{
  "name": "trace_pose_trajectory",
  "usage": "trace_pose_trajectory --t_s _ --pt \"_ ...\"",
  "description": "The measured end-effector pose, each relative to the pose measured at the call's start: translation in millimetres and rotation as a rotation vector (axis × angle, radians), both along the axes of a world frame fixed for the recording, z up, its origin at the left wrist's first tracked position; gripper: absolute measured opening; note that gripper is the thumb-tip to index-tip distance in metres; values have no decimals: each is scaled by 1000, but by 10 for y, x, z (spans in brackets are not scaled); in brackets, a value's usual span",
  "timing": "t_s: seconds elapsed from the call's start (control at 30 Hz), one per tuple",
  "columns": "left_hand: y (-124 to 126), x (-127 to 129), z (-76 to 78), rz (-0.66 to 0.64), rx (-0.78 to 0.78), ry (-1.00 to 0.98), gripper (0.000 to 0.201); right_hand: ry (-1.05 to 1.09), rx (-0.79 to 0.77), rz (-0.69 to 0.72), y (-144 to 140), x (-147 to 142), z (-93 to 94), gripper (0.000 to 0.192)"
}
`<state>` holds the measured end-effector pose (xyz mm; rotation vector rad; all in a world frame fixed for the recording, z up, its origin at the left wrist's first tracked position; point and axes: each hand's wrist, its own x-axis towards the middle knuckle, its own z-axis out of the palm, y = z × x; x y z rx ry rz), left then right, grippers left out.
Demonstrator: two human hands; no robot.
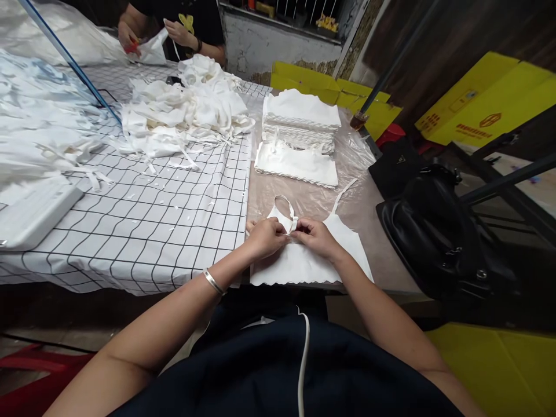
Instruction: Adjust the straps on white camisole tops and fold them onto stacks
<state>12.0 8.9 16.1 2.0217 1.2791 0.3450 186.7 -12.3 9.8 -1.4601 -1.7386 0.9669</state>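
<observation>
White camisole (304, 263) flat on desk (382, 231) under my hands: light, limp, crease-prone. Left hand (266, 236) and right hand (316, 236) both pinch strap loop (286, 211); best held by strap or hem.

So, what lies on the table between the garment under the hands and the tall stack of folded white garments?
In the head view, a lower, flat pile lies between the garment and the tall stack.

Matt cloth, glossy plastic

Matt white cloth camisole (304, 263) under both hands; beyond them glossy clear plastic sheet (351, 168); metal bangle (213, 282).
</observation>
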Motion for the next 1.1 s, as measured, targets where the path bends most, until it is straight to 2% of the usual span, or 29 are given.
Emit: trace_pose_trajectory --t_s 0.1,0.17,0.23,0.27,0.33,0.4,0.47,0.5,0.6,0.7,0.83,0.93,1.03,1.1 --pt "22 13 -6 -6 -4 17 27 48 -37 -14 4 -55 -40 17" --pt "-5 10 1 -5 34 58 22 166 -100 -42 4 -93 -48 17" --pt "-98 -15 -2 24 188 127 14 359 -197 -87 28 -120 -19 19" --pt "-169 -39 -16 29 296 159 18 460 -254 -112 61 -127 13 20" --pt "-342 -108 -83 -65 502 192 34 619 -363 -157 188 -132 109 19" --pt "-512 -193 -196 -291 609 183 48 685 -456 -172 409 -137 232 16" --pt "-633 -275 -316 -489 635 172 62 679 -522 -176 700 -159 350 9" --pt "-669 -307 -362 -538 629 176 66 660 -554 -178 856 -180 396 6" --pt "-694 -359 -414 -580 587 198 70 559 -655 -206 1262 -277 447 10" --pt "-675 -360 -375 -589 554 215 71 397 -690 -215 1485 -372 359 13" --pt "-681 -347 -331 -580 524 239 70 262 -672 -214 1573 -442 171 16" --pt "-691 -338 -334 -580 519 256 70 134 -595 -232 1601 -479 140 27" --pt "-682 -359 -355 -572 539 258 72 -258 -245 -265 1521 -448 238 31" --pt "-669 -420 -372 -543 565 260 76 -446 29 -276 1285 -342 295 22"
